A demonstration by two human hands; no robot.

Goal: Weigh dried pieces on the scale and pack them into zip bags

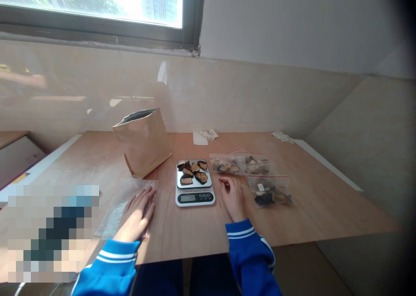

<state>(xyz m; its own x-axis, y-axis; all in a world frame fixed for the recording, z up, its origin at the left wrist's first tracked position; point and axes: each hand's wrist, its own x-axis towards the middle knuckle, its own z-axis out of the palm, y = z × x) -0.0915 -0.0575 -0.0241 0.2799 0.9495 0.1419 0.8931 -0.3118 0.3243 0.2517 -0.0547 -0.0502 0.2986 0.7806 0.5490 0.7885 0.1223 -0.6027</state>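
Left hand (140,208) flat on clear bags (113,218); grip spread wide, nothing grasped that I can see. Paper bag (146,142) at its 12 o'clock. Mid-desk (182,235), scale (195,192), long axis running 12 to 6, dark-rimmed slices (195,167) on top: at 2 o'clock from the left hand, 10 from the right hand (231,196). Right is nearer, just beside the scale; grip narrow, fingers curled, cannot tell whether anything is pinched. Filled bags (271,194), its 12 to 3.
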